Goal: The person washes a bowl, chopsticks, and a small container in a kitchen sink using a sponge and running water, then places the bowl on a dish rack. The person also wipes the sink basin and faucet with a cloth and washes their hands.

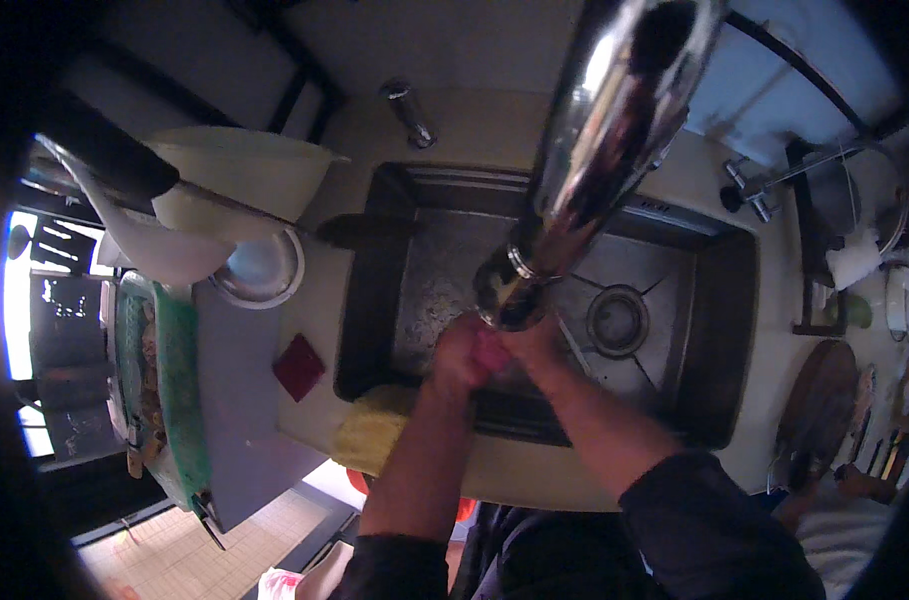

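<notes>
Both my hands are low in the steel sink [462, 247], close together beneath the tip of the chrome faucet [574, 187]. My left hand [454, 351] is closed around a soft pink thing [489, 351], perhaps a cloth or sponge; blur hides its exact kind. Against its other side is my right hand [533, 343], whose fingers are partly covered by the faucet tip. A thin pale strip [576, 346] slants across the sink floor just right of that hand; what it is I cannot tell. Farther right sits the round drain [617, 321].
A yellow cloth [372, 429] drapes over the sink's front left edge. Left are a red square [299, 367], a white bowl [259, 270], a cream basin [237, 176] and a green basket [176, 375]. A dark-handled utensil [116, 142] reaches toward the sink. At right stands a round wooden board [818, 405].
</notes>
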The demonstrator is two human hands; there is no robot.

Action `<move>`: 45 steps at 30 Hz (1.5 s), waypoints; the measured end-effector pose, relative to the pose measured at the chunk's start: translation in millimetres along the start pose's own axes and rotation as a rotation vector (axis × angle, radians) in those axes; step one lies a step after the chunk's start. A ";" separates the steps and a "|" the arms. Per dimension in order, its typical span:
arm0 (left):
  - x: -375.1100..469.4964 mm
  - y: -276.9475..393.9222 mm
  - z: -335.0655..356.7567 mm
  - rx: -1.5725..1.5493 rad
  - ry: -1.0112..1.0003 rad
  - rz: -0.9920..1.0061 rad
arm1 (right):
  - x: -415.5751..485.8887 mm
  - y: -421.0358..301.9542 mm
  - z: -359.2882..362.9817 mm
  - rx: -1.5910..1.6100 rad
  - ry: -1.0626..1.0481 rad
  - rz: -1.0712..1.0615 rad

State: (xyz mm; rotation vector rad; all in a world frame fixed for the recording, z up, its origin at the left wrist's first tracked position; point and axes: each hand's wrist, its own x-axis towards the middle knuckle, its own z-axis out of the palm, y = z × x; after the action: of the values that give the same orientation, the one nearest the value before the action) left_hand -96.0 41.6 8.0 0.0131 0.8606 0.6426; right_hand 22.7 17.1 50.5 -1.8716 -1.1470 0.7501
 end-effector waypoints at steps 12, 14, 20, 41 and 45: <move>-14.7 10.8 5.0 0.251 0.174 0.050 | 21.5 25.9 15.8 0.130 0.122 -0.044; -18.8 12.7 7.5 0.780 0.284 0.265 | 20.1 33.5 23.5 0.007 0.066 -0.184; -33.0 19.7 40.0 1.197 -0.100 0.119 | 18.2 41.3 7.1 0.726 -0.264 0.386; 47.0 -0.4 45.2 0.861 -0.119 0.431 | 12.0 71.5 -34.8 1.407 -0.609 0.804; 73.8 -3.8 58.1 0.792 -0.164 0.371 | 13.6 61.4 -53.0 1.297 -0.651 0.761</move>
State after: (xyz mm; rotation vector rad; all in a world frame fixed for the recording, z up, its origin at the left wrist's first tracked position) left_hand -17.6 91.7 -6.1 0.9454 0.9134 0.5961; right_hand 97.4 -4.2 23.5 -0.8386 -0.0073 1.9981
